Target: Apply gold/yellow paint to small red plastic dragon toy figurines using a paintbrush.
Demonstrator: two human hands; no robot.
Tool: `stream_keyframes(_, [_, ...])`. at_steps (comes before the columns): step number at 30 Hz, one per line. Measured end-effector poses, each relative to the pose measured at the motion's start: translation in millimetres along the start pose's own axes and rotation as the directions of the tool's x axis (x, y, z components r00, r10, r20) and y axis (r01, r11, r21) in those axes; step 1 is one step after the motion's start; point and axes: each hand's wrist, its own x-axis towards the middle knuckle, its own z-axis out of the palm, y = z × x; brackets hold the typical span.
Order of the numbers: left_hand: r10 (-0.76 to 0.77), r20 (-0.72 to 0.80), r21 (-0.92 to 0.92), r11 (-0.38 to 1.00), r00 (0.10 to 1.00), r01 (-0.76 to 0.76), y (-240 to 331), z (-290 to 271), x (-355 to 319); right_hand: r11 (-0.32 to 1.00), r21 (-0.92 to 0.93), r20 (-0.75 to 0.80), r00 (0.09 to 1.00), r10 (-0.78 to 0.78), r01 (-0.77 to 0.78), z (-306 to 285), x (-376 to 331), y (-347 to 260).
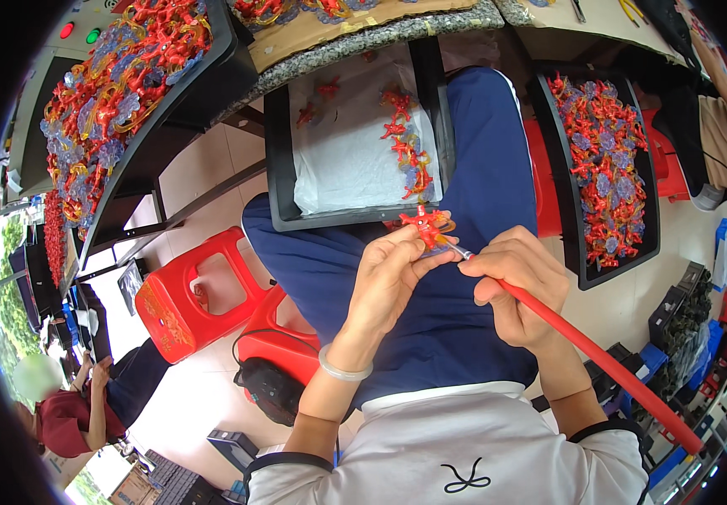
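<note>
My left hand [387,282] pinches a small red figurine [427,225] with clear yellow and bluish parts, held up over my lap. In my right hand [522,282] is a long, red-handled paintbrush [607,366], gripped like a pen near its metal collar. The brush tip meets the figurine's lower right side; whether it touches cannot be made out. Just beyond my hands, a black tray [276,168] lined with white paper [347,160] rests by my knees. A row of similar figurines [405,147] runs down its right side, and a few lie at its upper left.
A large black bin heaped with red and clear figurines [107,109] rises at the left, and another full tray [607,168] stands at the right. Red plastic stools [199,295] are at my left. A stone-edged table [363,49] lies ahead. Other people [82,400] sit at both sides.
</note>
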Motion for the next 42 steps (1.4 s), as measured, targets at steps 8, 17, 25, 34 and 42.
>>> stream_keyframes(8, [-0.007, 0.023, -0.116, 0.993, 1.000, 0.009, 2.7, -9.5, 3.3, 0.966, 0.258, -0.094, 0.994, 0.050, -0.024, 1.2, 1.4, 16.4])
stream_keyframes(17, [-0.106, 0.098, -0.335, 0.933, 0.990, 0.133, -2.1, -14.2, 6.5, 0.965, 0.260, -0.145, 0.987, 0.073, -0.033, -6.5, 0.5, 13.2])
stream_keyframes(25, [-0.096, -0.014, -0.232, 0.969, 0.995, 0.090, -6.9, -11.7, 7.7, 0.998, 0.001, -0.053, 0.997, -0.063, 0.063, 3.1, 1.4, 2.5])
stream_keyframes(34, [0.177, 0.079, 0.263, 0.946, 0.981, -0.192, -6.2, -4.1, 6.4, 0.993, 0.079, -0.087, 0.991, 0.099, -0.092, 8.4, -1.2, 10.6])
stream_keyframes(42, [0.122, 0.119, 0.415, 0.896, 0.985, -0.161, -6.8, -2.2, 0.3, 0.771, 0.602, -0.061, 0.951, 0.303, -0.207, 11.0, -6.9, 14.4])
